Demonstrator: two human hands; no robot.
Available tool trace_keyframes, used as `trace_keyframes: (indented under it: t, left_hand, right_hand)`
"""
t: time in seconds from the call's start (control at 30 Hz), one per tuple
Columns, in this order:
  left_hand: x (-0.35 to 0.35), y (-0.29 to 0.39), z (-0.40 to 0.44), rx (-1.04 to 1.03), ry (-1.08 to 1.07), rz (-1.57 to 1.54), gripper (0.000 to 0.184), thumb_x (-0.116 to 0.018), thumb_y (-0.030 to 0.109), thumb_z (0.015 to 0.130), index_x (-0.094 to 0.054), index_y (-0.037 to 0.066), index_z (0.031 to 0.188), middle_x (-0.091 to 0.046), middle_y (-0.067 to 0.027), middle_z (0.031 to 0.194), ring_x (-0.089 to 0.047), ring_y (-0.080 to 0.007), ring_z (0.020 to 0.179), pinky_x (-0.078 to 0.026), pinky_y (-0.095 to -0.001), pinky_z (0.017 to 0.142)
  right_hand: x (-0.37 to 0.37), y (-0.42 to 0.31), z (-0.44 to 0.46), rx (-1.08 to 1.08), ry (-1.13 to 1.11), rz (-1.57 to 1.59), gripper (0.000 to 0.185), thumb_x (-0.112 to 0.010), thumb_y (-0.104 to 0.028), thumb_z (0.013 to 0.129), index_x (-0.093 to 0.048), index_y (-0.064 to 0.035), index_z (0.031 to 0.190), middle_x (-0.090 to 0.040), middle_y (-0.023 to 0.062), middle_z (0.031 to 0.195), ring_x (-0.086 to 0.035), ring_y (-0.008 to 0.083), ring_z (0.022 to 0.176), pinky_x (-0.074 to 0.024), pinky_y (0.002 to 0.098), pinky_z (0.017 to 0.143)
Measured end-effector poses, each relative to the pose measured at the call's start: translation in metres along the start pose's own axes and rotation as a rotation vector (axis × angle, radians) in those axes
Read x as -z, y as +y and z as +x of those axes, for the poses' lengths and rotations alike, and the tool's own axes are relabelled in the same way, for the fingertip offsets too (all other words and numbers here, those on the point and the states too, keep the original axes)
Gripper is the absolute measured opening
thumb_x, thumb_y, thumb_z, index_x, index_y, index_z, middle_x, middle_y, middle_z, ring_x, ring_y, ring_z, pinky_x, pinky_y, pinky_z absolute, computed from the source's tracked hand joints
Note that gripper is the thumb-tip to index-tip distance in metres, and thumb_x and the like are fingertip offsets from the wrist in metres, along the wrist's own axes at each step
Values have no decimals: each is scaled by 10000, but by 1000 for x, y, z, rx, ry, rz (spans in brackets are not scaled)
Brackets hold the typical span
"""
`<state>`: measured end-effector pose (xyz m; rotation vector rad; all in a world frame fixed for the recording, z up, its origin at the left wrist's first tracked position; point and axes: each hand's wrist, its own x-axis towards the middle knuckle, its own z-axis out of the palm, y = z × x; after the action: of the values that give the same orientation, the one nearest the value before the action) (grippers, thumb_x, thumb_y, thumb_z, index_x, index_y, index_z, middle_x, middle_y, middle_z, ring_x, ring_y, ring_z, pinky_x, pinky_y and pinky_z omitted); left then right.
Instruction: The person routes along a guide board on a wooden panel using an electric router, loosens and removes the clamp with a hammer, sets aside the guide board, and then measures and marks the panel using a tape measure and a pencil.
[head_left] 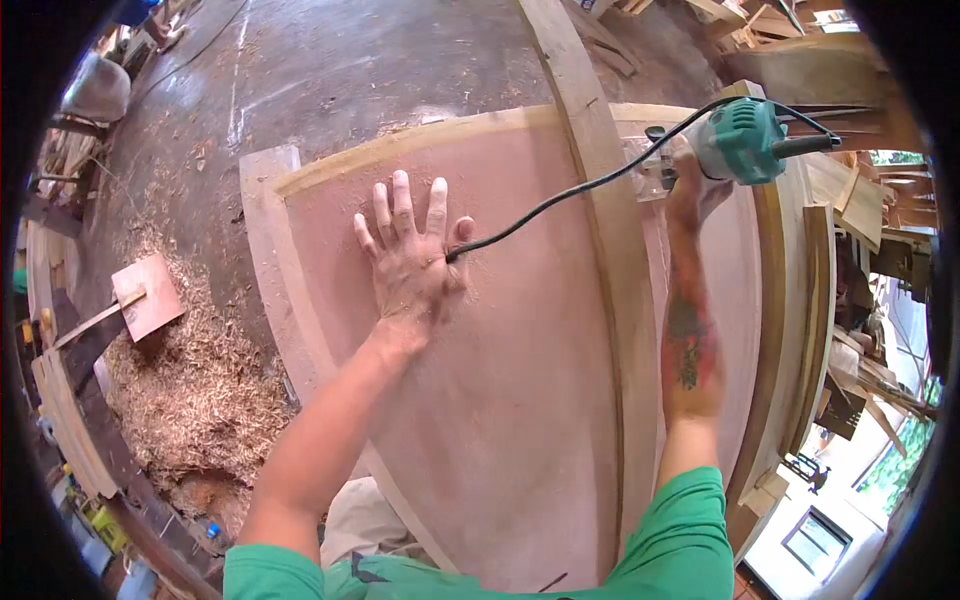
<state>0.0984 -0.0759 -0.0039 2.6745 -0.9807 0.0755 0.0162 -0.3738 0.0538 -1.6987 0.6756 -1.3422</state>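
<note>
We take the long wooden beam (605, 250) as our landmark; it lies across the broad pinkish panel (480, 400). To the left of the beam, our left hand (412, 265) rests palm down on the panel, fingers spread wide. To the right of the beam, our right hand (690, 188) is closed around the green power tool (745, 140), which lies directly against that hand, beyond the wrist. The tool's clear base (652, 168) sits just beside the beam's right edge; we cannot tell whether they touch.

The black cord (560, 198) loops from the tool, crosses over the beam and reaches our left hand, dropping from sight near the thumb. We cannot tell if the hand pinches it. Well to the left of the beam, wood shavings (200, 400) heap on the floor (330, 60) beside a small square pink piece (150, 310).
</note>
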Motion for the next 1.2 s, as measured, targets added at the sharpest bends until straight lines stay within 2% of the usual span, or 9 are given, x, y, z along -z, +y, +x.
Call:
trace_keyframes:
  t: [0.1,0.17,0.3,0.47,0.6,0.67,0.7,0.83,1.2]
  left_hand:
    - [1,1,0,4,-1,-12,554,-425,432,999,-438,118,1455,-228,-229,1549,-145,-439,1453,-113,-649,1144]
    - [3,1,-1,4,-12,-13,553,-425,433,999,-445,114,1450,-234,-229,1547,-145,-441,1453,-115,-652,1141]
    - [5,3,-1,32,-52,-8,552,-338,465,1029,-404,155,1481,-195,-171,1581,-122,-391,1474,-84,-627,1160]
    - [3,2,-2,11,-54,-32,580,-375,479,1012,-431,114,1460,-178,-217,1574,-114,-429,1467,-87,-656,1144]
    - [3,1,-1,12,-57,-30,590,-354,481,1013,-416,111,1468,-161,-221,1579,-91,-432,1472,-75,-664,1141]
    - [4,1,-1,20,-62,-27,594,-349,482,1012,-412,109,1471,-155,-223,1581,-84,-434,1473,-74,-666,1139]
    - [4,1,-1,13,-62,-42,588,-358,474,1011,-414,109,1469,-160,-225,1580,-90,-435,1472,-76,-667,1137]
    - [5,1,-1,17,-53,-58,573,-370,464,1014,-428,108,1459,-177,-225,1575,-105,-432,1469,-87,-671,1133]
    - [6,1,0,28,-54,-81,579,-363,493,1017,-445,116,1449,-199,-217,1570,-117,-428,1467,-94,-673,1134]
  right_hand:
    - [-7,-3,2,-67,2,-9,206,-720,-88,694,-633,13,852,-617,26,772,-577,154,633,-481,310,592]
    - [-6,6,8,-79,-52,-47,334,-719,-132,715,-632,21,999,-632,66,945,-600,175,818,-499,325,741]
    - [-12,21,14,65,3,-32,287,-737,-107,699,-654,30,937,-648,67,874,-610,179,746,-501,313,699]
    - [-12,20,15,12,-14,-92,412,-721,-165,701,-628,23,1055,-637,68,966,-608,173,839,-509,336,765]
    - [-9,39,15,4,54,-25,409,-717,-157,713,-625,23,1068,-637,63,972,-611,171,822,-513,327,755]
    - [0,51,18,-128,41,-37,445,-735,-106,684,-593,60,1072,-616,108,1034,-605,212,895,-513,336,775]
    - [-5,47,14,-137,116,-18,437,-729,-86,669,-593,64,1056,-617,104,1026,-613,205,858,-531,337,739]
    - [-10,31,13,-102,27,54,418,-729,-75,681,-595,60,1054,-626,110,1009,-622,183,791,-548,319,647]
    - [-19,19,13,-78,36,65,348,-752,-84,710,-629,59,1002,-656,105,950,-641,178,757,-554,314,619]
